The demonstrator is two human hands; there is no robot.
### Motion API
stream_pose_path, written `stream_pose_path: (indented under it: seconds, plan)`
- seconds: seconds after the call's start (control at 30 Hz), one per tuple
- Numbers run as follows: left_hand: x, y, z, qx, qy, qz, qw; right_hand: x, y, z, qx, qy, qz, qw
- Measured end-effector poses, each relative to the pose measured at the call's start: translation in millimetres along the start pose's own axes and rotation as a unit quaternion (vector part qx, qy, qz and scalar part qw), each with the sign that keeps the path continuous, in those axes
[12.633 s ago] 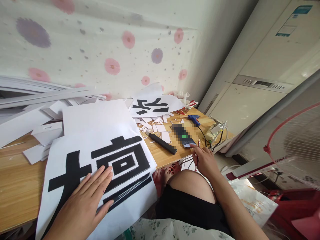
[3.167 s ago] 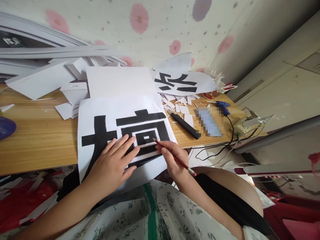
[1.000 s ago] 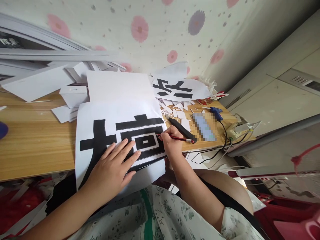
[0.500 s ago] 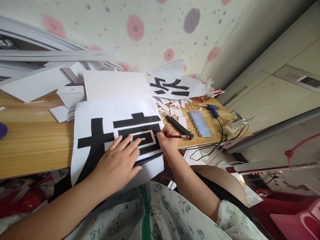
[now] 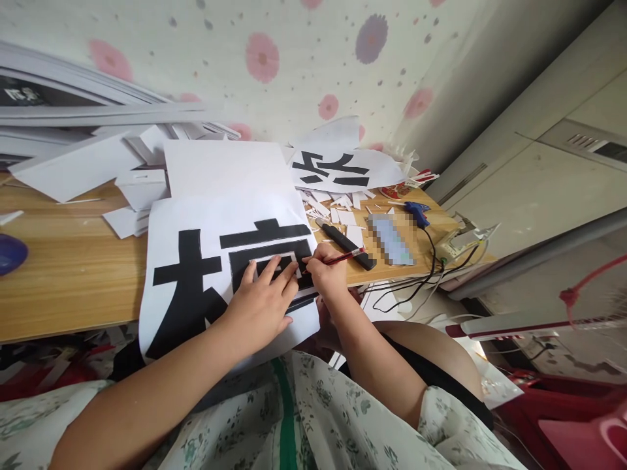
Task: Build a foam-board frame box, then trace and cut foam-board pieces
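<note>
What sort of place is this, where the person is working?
Probably a craft corner in a home, though I cannot be certain. The white offcuts and the blue glue gun suggest handwork; the flower-patterned wall covering looks domestic.

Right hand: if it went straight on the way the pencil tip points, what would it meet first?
Led by the pencil, your right hand would probably meet your left hand first, at its nearest fingers; depth is unclear.

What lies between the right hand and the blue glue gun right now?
The head view shows, outward from the right hand: the rear of the red pencil, the black tool, then a pixelated blue-grey thing, before the glue gun.
</note>
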State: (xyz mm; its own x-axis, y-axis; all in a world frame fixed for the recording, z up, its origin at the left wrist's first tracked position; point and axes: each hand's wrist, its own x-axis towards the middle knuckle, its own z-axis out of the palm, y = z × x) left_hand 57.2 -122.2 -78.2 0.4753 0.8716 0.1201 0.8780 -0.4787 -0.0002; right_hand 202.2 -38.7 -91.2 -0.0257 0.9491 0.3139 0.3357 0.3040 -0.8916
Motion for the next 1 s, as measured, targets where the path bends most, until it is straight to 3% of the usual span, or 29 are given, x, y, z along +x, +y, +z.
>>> stream_pose_path:
  seconds: [0.23, 0.47, 0.6, 0.73, 0.87, 1.0]
  plan:
    - [0, 1, 2.5, 0.003, 0.005, -0.005, 1.000, 1, 4, -4, 0.037, -0.017, 0.012, 0.999]
    - [-5, -4, 20.2, -0.025, 0.064, 0.013, 0.998, -3, -3, 4, 0.108, 0.037, 0.012, 0.993]
    - [-4, -6, 23.4, -0.052, 0.075, 0.019, 0.996, -8, -22, 17, 0.151, -0.044, -0.015, 0.987]
    - [-3, -5, 23.1, -0.069, 0.090, 0.017, 0.993, -15, -32, 24, 0.112, -0.140, -0.061, 0.982]
    - [-3, -6, 24.1, -0.083, 0.084, 0.009, 0.993, -23, -29, 29, 0.020, -0.108, -0.125, 0.986]
    - [-3, -6, 24.1, -0.091, 0.077, 0.005, 0.993, -26, -23, 34, -0.001, -0.073, -0.162, 0.984]
